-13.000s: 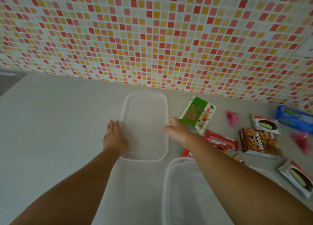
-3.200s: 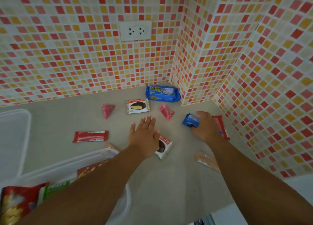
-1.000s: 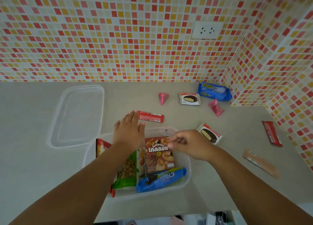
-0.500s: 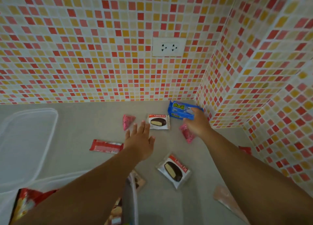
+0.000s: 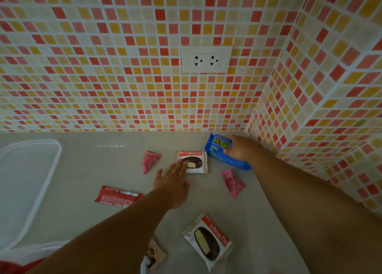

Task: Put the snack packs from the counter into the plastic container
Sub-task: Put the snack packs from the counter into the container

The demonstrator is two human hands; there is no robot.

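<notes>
My right hand [image 5: 239, 149] grips a blue snack pack [image 5: 219, 149] by the tiled corner and tilts it up off the counter. My left hand [image 5: 172, 182] reaches forward with straight fingers, its fingertips on the near-left edge of a white Choco Pie pack [image 5: 195, 162]. A second Choco Pie pack [image 5: 208, 240] lies near me. Two pink wrapped sweets [image 5: 149, 160] [image 5: 232, 182] and a red bar [image 5: 117, 196] lie on the counter. The plastic container's rim [image 5: 31, 251] shows at the bottom left, mostly behind my left arm.
The clear container lid [image 5: 26, 182] lies at the left on the grey counter [image 5: 82, 166]. A beige pack [image 5: 154, 255] peeks out beside my left forearm. Tiled walls close the back and right; a white socket [image 5: 206, 60] sits on the back wall.
My right hand has closed on the blue pack and lifted its near side. My left hand has slid forward onto the far Choco Pie pack. The view has moved closer.
</notes>
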